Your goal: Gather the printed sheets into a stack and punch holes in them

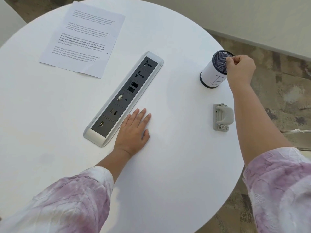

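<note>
Fingertips of the right hand (pixel 239 69) pinch at the rim of the mesh cup (pixel 216 69), at about two o'clock on the round white worktop (pixel 168 165); the grip looks closed on the rim or on something small there, and I cannot tell which; the left hand (pixel 133 130) lies flat and loose, holding nothing, near the middle, just beside the power strip (pixel 123 99). The hole punch (pixel 223 117) sits at about three o'clock, below the cup, apart from both hands; the printed sheets (pixel 84 40) lie far off at eleven o'clock, and they already look stacked, with two small marks near the right edge that may be holes. I think the cup is being tidied or moved now; to do it well, hold the rim firmly so the cup does not tip, keep it away from the worktop's edge, then bring the sheets and punch close together.
</note>
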A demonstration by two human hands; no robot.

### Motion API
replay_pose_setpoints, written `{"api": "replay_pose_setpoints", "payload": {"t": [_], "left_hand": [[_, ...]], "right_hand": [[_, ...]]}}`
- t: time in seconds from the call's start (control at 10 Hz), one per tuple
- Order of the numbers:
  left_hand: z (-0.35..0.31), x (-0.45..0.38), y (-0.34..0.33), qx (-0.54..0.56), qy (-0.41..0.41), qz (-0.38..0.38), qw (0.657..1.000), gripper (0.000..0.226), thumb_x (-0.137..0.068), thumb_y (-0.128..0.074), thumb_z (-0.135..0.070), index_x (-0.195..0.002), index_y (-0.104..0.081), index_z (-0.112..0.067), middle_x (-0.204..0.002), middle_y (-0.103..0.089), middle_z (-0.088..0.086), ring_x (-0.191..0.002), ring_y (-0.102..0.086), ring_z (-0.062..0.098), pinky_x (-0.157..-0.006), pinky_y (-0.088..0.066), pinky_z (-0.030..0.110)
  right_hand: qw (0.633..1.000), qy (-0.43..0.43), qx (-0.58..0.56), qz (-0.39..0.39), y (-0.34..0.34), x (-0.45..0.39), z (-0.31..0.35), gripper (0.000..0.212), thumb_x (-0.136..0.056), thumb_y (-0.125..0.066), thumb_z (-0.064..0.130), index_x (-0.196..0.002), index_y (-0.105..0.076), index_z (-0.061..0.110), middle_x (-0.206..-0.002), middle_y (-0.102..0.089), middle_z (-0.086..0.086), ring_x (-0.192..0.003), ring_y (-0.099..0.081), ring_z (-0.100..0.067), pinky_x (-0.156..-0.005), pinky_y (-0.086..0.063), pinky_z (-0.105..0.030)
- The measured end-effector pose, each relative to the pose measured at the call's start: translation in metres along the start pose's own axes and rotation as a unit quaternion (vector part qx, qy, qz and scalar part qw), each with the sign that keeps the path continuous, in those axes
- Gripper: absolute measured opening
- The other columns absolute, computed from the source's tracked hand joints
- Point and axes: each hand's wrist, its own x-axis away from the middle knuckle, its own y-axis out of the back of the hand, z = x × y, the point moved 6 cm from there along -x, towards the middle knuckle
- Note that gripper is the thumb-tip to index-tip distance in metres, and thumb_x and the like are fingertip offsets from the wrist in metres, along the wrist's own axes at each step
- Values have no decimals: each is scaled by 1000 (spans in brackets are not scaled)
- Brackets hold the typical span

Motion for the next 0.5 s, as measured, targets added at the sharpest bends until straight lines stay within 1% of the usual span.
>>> {"api": "replay_pose_setpoints", "payload": {"t": [0.1, 0.2, 0.3, 0.4, 0.5], "left_hand": [[0, 1, -1, -1, -1, 1, 1000, 52, -86, -35, -29, -136, -45, -17, -145, -41, 4, -136, -34, 25, -113, -16, 37], [1, 0, -1, -3, -3, -1, 1000, 52, -86, -35, -29, -136, -44, -17, -146, -40, 4, -136, -33, 25, -113, -16, 37], [1, 0, 0, 5, 1, 1, 1000, 52, -86, -34, -29, -136, -44, -17, -145, -41, 4, -136, -33, 25, -113, -16, 37], [2, 3, -2, 3, -7, -11, 1000, 52, -86, -33, -29, -136, -44, -17, -146, -40, 4, -137, -33, 24, -113, -15, 36], [1, 0, 0, 8, 1, -16, 1000, 52, -86, -34, -29, -135, -45, -17, -145, -41, 4, -136, -34, 25, -113, -15, 36]], "right_hand": [[1000, 9, 13, 8, 0, 2, 0, 28, -91, -48, 23, -91, -66, 2, -110, -63, -13, -95, -54, -18, -74, -35, -19], [999, 26, -16, -17, 6, 9, 2, 25, -87, -46, 18, -96, -66, 6, -104, -63, -11, -84, -51, -9, -70, -38, -16], [996, 41, -60, -53, 18, 25, 10, 26, -84, -45, 14, -101, -64, 9, -96, -53, -2, -68, -45, 3, -64, -36, -3], [983, 117, -107, -94, 22, 65, 21, 25, -86, -45, 13, -103, -62, 8, -96, -53, -1, -78, -50, -1, -73, -40, -9], [980, 177, -95, 2, -13, 120, 15, 30, -90, -46, 16, -115, -57, 5, -116, -59, -9, -109, -53, -19, -96, -38, -21]]}}
